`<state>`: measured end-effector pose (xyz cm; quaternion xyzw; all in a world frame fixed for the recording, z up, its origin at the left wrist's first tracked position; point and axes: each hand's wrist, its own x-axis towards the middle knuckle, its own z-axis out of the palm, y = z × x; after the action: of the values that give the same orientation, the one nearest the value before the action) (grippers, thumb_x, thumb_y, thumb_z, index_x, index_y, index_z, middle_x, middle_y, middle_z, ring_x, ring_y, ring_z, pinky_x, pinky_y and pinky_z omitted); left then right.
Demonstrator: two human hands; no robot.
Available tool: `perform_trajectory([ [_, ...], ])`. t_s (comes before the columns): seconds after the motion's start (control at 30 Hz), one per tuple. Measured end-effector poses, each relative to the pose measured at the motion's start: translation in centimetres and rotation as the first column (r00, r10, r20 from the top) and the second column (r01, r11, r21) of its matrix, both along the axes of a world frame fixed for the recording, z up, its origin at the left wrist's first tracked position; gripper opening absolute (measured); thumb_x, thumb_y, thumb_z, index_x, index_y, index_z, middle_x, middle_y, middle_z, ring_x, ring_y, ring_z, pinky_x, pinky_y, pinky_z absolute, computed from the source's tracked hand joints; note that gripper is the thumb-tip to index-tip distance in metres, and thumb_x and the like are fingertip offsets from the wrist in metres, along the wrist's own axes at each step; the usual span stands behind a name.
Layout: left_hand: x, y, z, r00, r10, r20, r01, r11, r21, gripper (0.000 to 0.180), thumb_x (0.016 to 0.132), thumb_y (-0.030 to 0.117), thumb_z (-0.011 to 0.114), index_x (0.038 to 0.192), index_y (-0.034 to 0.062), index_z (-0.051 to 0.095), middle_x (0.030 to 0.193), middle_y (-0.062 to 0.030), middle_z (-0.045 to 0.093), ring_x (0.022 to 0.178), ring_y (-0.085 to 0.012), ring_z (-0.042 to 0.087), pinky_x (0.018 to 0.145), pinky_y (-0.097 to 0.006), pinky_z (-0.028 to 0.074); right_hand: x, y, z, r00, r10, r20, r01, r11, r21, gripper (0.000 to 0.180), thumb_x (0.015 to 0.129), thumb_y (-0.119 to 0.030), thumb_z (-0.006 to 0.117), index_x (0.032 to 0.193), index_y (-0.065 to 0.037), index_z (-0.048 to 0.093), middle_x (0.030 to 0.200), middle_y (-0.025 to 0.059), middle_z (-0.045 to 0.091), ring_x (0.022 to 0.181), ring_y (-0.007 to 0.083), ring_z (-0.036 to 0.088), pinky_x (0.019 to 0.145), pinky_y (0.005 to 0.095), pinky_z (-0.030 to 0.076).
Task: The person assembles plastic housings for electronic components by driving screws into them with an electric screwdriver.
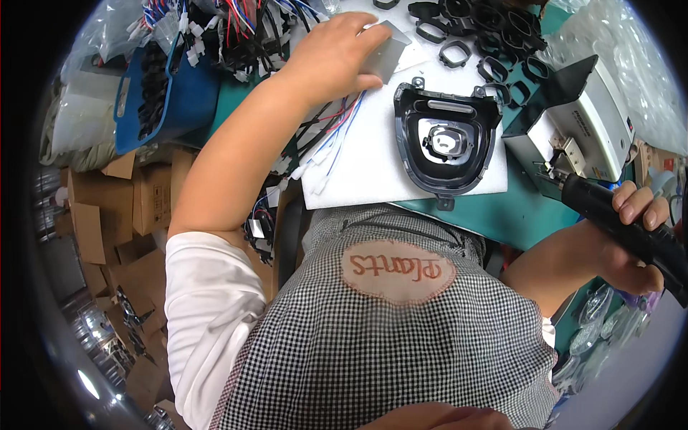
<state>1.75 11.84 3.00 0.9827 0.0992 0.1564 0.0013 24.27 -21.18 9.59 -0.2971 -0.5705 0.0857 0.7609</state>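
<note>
Our left hand [331, 59], fingers half-spread gripping a grey block [388, 56], black housing [419, 154] to their right, our right hand [620, 262], fingers wrapped around a black screwdriver [593, 199]

White foam sheet [380, 158]: free lane at centre, left of the black housing [444, 168].
Loose wires [337, 136]: obstruct that lane's left side.
Green tabletop [527, 204]: narrow gap, centre right, before the boxy machine [591, 125].
Black rings [494, 43]: crowd upper right.
Left hand [335, 54], grey block [389, 54]: bar top centre.

Workshop, power screwdriver [609, 217], wire bundles [245, 23], cardboard boxes [152, 199]
</note>
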Motion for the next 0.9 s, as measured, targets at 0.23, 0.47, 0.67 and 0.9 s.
perform_trajectory([
  [0.23, -0.6, -0.4, 1.5, 0.963, 0.089, -0.253, -0.111, 0.991, -0.074, 0.078, 0.059, 0.030, 0.084, 0.126, 0.0055, 0.051, 0.112, -0.0133, 0.056, 0.108, -0.0324, 0.053, 0.091, -0.040, 0.045, -1.1, -0.7, 0.5, 0.992, -0.126, 0.003, 0.126, 0.992, 0.006, 0.076, 0.085, -0.064, 0.052, 0.139, -0.012, 0.038, 0.101, 0.0158, 0.058, 0.074, 0.0266, 0.059, 0.063, 0.0401, 0.046],
  [0.47, -1.3, -0.4, 2.3, 0.974, 0.191, -0.124, -0.197, 0.979, -0.041, 0.077, 0.058, 0.029, 0.085, 0.125, 0.0069, 0.055, 0.110, -0.0153, 0.060, 0.100, -0.0332, 0.058, 0.086, -0.039, 0.048, -0.7, -0.9, 0.0, 0.968, -0.250, 0.019, 0.246, 0.963, 0.112, 0.071, 0.090, -0.060, 0.047, 0.138, -0.012, 0.030, 0.095, 0.0200, 0.063, 0.069, 0.0300, 0.064, 0.060, 0.0429, 0.054],
  [0.67, -3.2, -0.2, 4.3, 0.980, 0.135, 0.148, -0.120, 0.987, -0.110, 0.066, 0.062, 0.021, 0.084, 0.122, 0.0058, 0.059, 0.106, -0.0102, 0.062, 0.095, -0.0246, 0.061, 0.084, -0.033, 0.049, -0.6, 0.6, -1.4, 0.887, -0.462, -0.010, 0.461, 0.881, 0.110, 0.066, 0.090, -0.053, 0.053, 0.132, -0.006, 0.032, 0.081, 0.0188, 0.063, 0.055, 0.0259, 0.063, 0.053, 0.0367, 0.056],
  [0.9, -4.0, -1.3, 5.1, 0.965, 0.151, 0.216, -0.126, 0.985, -0.121, 0.066, 0.062, 0.024, 0.084, 0.120, 0.0063, 0.060, 0.106, -0.0087, 0.063, 0.092, -0.0221, 0.061, 0.083, -0.032, 0.049, -1.1, 0.9, -1.9, 0.765, -0.642, 0.051, 0.641, 0.766, 0.048, 0.070, 0.089, -0.053, 0.055, 0.131, -0.004, 0.028, 0.078, 0.0178, 0.063, 0.051, 0.0234, 0.062, 0.048, 0.0342, 0.056],
])
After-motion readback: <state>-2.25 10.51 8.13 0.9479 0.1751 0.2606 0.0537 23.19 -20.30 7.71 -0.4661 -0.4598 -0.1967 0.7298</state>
